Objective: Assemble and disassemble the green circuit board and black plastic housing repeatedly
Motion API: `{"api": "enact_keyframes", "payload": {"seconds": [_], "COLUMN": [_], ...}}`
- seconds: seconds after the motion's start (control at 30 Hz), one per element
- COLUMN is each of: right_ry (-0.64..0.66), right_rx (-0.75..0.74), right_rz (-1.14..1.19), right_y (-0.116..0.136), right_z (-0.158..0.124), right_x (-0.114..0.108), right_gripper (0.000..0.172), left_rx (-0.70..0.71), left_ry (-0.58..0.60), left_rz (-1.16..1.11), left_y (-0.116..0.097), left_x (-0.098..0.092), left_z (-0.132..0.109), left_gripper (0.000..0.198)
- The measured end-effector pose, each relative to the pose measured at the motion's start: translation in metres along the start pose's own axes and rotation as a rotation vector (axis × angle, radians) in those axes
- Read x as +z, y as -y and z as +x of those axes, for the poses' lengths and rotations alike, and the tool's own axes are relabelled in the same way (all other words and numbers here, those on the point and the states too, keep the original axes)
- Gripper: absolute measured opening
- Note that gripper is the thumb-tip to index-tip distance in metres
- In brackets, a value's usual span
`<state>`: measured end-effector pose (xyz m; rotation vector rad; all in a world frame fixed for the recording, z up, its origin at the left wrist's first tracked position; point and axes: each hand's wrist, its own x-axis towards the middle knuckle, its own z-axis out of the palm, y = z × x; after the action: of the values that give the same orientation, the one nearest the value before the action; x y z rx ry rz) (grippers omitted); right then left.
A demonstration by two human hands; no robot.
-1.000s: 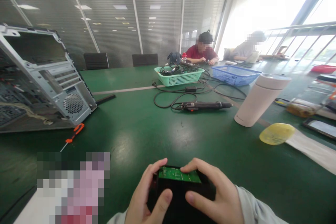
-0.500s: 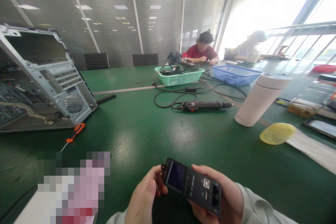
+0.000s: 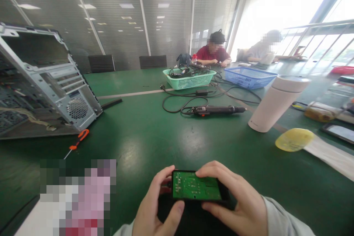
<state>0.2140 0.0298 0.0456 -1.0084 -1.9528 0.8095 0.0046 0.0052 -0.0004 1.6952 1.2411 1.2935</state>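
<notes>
A small black device (image 3: 193, 188) is held level above the green table, low in the middle of the view. Its open side faces up and shows a green circuit board. My left hand (image 3: 159, 202) grips its left end, thumb along the near edge and fingers at the far corner. Around the right end closes my right hand (image 3: 235, 199), with fingertips over the board's far edge and the thumb at the near edge. The device's screen side is hidden underneath.
An open metal computer case (image 3: 47, 81) stands at left, with an orange-handled tool (image 3: 80, 138) before it. Ahead lie an electric screwdriver (image 3: 218, 110), a green basket (image 3: 190, 80) and a blue basket (image 3: 249, 77). A white tumbler (image 3: 276, 103) stands right. Two people (image 3: 212, 53) sit beyond.
The device has been turned over: its screen and ports faced up before, and now the green board does. Both hands have shifted their hold, and my right hand now reaches over its top.
</notes>
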Motion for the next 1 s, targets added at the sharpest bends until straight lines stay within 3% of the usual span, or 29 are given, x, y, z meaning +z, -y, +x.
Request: {"api": "enact_keyframes", "payload": {"seconds": [0.17,0.33,0.63,0.8,1.0], "right_ry": [-0.036,-0.017,0.011,0.021,-0.008], "right_rx": [-0.149,-0.067,-0.048,-0.031,-0.064], "right_rz": [-0.152,-0.147,-0.059,-0.028,-0.115], "right_y": [-0.005,-0.002,-0.003,-0.007,-0.01], "right_z": [0.003,0.003,0.002,0.003,0.002], "right_x": [-0.004,-0.005,-0.005,-0.005,-0.004], "right_gripper": [0.047,0.039,0.038,0.05,0.053], "left_rx": [0.148,0.108,0.006,0.037,0.194], "left_ry": [0.116,0.118,0.138,0.109,0.079], "left_rz": [0.141,0.143,0.026,0.036,0.116], "left_y": [-0.001,-0.001,-0.003,-0.004,-0.011], "left_x": [-0.008,-0.008,-0.009,-0.009,-0.012], "left_z": [0.006,0.006,0.007,0.008,0.008], "left_gripper": [0.054,0.043,0.024,0.02,0.025]}}
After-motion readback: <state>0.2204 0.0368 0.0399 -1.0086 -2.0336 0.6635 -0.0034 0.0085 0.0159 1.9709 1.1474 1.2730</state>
